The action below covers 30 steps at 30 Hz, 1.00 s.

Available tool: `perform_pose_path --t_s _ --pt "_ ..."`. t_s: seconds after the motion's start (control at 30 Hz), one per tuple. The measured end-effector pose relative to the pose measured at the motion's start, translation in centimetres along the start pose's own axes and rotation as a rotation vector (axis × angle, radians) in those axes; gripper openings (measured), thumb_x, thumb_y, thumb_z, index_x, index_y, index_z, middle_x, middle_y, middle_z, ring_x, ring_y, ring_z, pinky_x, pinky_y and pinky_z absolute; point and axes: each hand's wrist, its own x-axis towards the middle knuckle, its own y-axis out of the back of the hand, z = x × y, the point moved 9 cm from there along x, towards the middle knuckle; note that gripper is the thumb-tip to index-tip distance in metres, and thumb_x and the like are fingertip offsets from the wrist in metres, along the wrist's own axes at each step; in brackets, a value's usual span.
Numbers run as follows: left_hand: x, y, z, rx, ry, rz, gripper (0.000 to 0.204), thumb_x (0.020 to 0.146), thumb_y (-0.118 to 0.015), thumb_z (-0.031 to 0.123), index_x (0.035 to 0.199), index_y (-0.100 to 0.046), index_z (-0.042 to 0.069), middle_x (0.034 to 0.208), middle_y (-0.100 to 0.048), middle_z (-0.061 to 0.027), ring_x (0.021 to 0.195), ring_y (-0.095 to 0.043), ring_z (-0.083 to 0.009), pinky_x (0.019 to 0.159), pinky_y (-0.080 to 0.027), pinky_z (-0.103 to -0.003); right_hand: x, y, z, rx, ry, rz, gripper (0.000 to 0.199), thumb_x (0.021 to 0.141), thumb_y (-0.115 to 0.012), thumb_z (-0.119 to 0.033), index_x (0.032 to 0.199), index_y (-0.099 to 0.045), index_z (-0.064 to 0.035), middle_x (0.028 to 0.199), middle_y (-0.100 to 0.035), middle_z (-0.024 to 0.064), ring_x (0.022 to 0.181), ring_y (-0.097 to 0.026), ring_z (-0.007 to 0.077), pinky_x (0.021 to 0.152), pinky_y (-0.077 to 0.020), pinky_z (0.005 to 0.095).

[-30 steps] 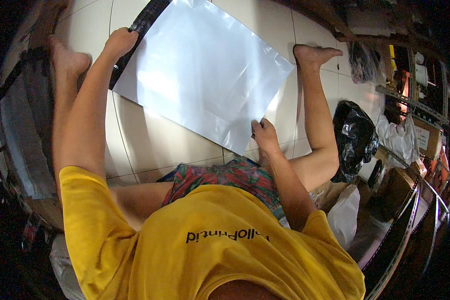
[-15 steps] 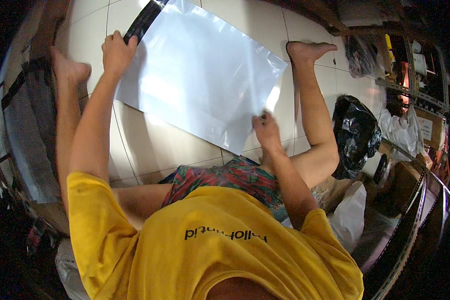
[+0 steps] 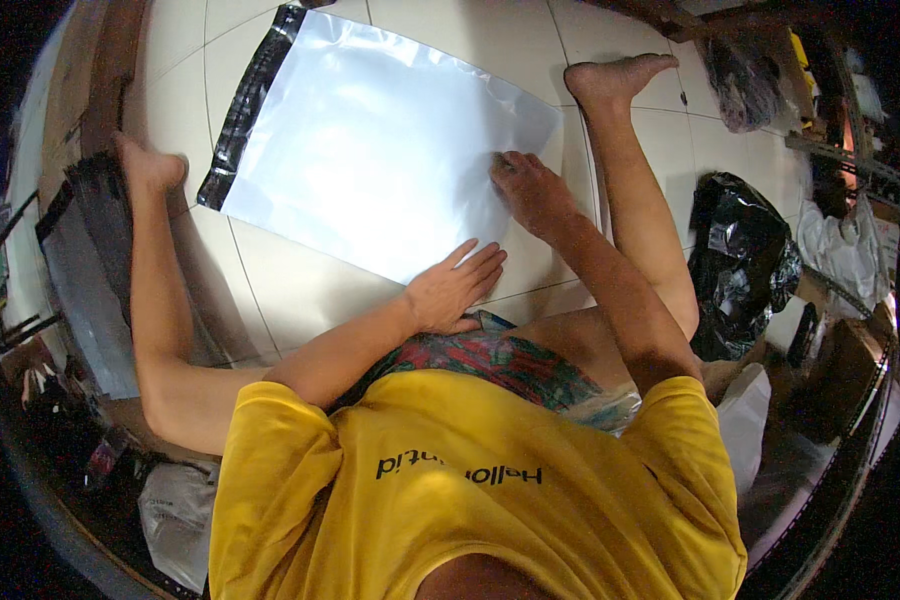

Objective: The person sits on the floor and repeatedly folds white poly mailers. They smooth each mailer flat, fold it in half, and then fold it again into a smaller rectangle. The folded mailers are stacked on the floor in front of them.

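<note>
A large white plastic mailing bag [image 3: 370, 130] lies flat on the tiled floor between my legs, a shiny black strip [image 3: 250, 110] running along its left edge. My left hand [image 3: 455, 287] rests with its fingers stretched out by the bag's near right corner. It holds nothing. Over the right part of the bag is my right hand [image 3: 538, 195], its fingers curled in. Its fingertips are dark, and whatever they may hold cannot be made out.
To the right of my leg sits a black plastic bag [image 3: 745, 265]. Farther right are metal shelving [image 3: 850, 165] and a white plastic bag [image 3: 842, 245]. Grey plastic bags [image 3: 90, 270] with dark edges lie to the left of my other leg.
My left hand has let go of the black strip and come to the bag's near right corner. My right hand has moved up over the bag, which now lies flatter, its whole strip showing.
</note>
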Motion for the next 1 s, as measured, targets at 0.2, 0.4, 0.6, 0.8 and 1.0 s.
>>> perform_pose_path --t_s 0.2,0.4,0.6,0.8,1.0 --pt "0.3 -1.6 -0.4 0.095 -0.027 0.013 0.075 0.093 -0.058 0.047 0.147 -0.044 -0.003 0.16 -0.034 -0.0165 0.152 -0.025 -0.029 0.125 -0.017 -0.048 -0.3 0.4 0.2 0.066 -0.052 -0.085 0.033 0.091 -0.06 -0.008 0.124 -0.061 -0.0047 0.133 -0.055 0.0182 0.121 -0.057 0.0339 0.097 -0.055 0.0444" --pt "0.8 -2.4 -0.7 0.145 -0.027 -0.009 0.071 0.094 -0.056 0.044 0.146 -0.044 -0.002 0.157 -0.039 -0.0185 0.148 -0.033 -0.0303 0.123 -0.021 -0.051 0.1 0.0 -0.3 0.142 -0.043 0.02 0.035 0.088 -0.064 -0.011 0.122 -0.062 -0.0029 0.133 -0.055 0.0205 0.119 -0.057 0.0351 0.101 -0.0492 0.0491" --pt "-0.3 -6.7 -1.9 -0.285 0.179 -0.316 0.058 0.095 -0.055 0.038 0.14 -0.054 0.0 0.145 -0.053 -0.015 0.133 -0.05 -0.0298 0.117 -0.032 -0.048 -2.1 -2.3 -11.4 0.188 0.465 0.122 0.063 0.091 -0.061 -0.041 0.14 -0.052 -0.0021 0.15 -0.046 0.0178 0.144 -0.037 0.032 0.123 -0.0202 0.0523" --pt "-0.5 -3.5 -0.7 0.021 -0.05 0.119 0.055 0.092 -0.057 0.033 0.137 -0.058 0.003 0.139 -0.058 -0.0193 0.13 -0.054 -0.033 0.113 -0.038 -0.051 -0.4 -4.3 -8.0 0.233 0.422 0.079 0.082 0.093 -0.054 -0.057 0.148 -0.042 0.0031 0.16 -0.036 0.018 0.152 -0.026 0.0305 0.125 -0.0137 0.0525" --pt "0.7 -2.3 -0.8 0.056 -0.042 -0.007 0.063 0.089 -0.056 0.036 0.142 -0.053 0.0 0.156 -0.043 -0.0184 0.144 -0.041 -0.0306 0.119 -0.03 -0.05 4.2 -1.7 1.3 0.164 0.188 -0.015 0.083 0.094 -0.061 -0.049 0.152 -0.035 0.0034 0.162 -0.03 0.0197 0.153 -0.023 0.0326 0.125 -0.0131 0.0506"
